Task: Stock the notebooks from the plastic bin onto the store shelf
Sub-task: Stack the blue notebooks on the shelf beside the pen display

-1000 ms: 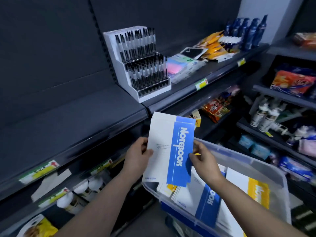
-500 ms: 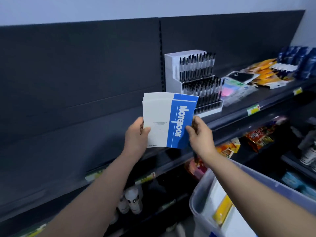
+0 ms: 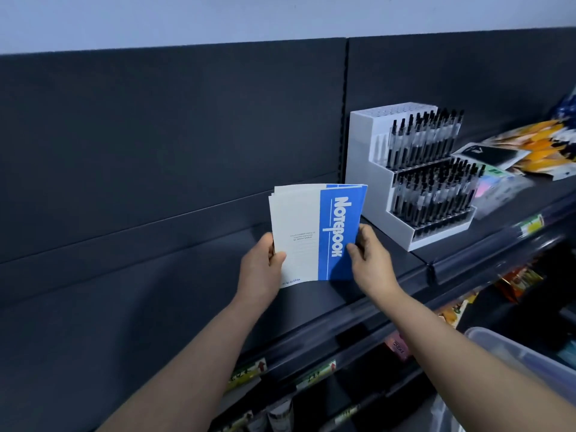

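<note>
Between my two hands sits a small stack of notebooks (image 3: 314,235), upright, white cover with a blue band facing me. My left hand (image 3: 260,266) clamps the left edge, thumb across the front and fingers (image 3: 270,244) curled behind; my right hand (image 3: 371,260) pinches the blue side the same way. Both grips are closed on the stack, and several covers fan out slightly at the top, so I judge it to be more than one book.

Below my fingertips the stack's bottom edge is at or just above the dark shelf (image 3: 156,307); I cannot tell whether it touches. Beyond my right knuckles stands a white pen rack (image 3: 408,176), near the stack but apart from it. Off past that hand lie some flat packets (image 3: 530,151), blurred. Down by my right forearm I see the rim of the plastic bin (image 3: 514,347); its contents are out of view.

I take this to be the placing step. Next I need to seat the bottom edge on the shelf, square the fanned covers, and lean or lay the stack so it stays put before I loosen either hand. Letting go early could let the covers splay or slide toward the front lip.
</note>
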The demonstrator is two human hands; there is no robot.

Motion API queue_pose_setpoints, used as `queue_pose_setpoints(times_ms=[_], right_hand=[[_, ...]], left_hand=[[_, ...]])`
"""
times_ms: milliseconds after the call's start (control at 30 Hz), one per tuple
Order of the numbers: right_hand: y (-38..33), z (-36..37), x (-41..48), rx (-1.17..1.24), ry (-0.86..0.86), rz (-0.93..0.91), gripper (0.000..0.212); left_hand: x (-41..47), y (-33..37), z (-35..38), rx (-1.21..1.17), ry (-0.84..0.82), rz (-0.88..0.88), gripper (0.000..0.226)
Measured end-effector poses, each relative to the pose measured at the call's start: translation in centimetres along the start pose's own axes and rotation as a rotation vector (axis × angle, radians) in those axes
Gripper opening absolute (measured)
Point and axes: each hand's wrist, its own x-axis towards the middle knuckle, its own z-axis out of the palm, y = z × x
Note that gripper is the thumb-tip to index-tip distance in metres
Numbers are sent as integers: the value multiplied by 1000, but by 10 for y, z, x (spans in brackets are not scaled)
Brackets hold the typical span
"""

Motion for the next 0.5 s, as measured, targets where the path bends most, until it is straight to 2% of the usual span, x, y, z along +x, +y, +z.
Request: queue_pose_setpoints(times_ms=[200, 333, 400, 500], right_hand=[[-3, -9, 14, -2, -34, 9, 42], [0, -41, 33, -184, -21, 19, 56], [6, -59, 40, -264, -50, 45, 58], [16, -84, 40, -449, -171, 31, 51]], left_hand=[[12, 10, 7, -41, -4, -13, 21], [17, 37, 29, -64, -52, -13, 34], [22, 46, 45, -64, -74, -80, 38], [32, 53, 74, -119, -57, -228, 27]])
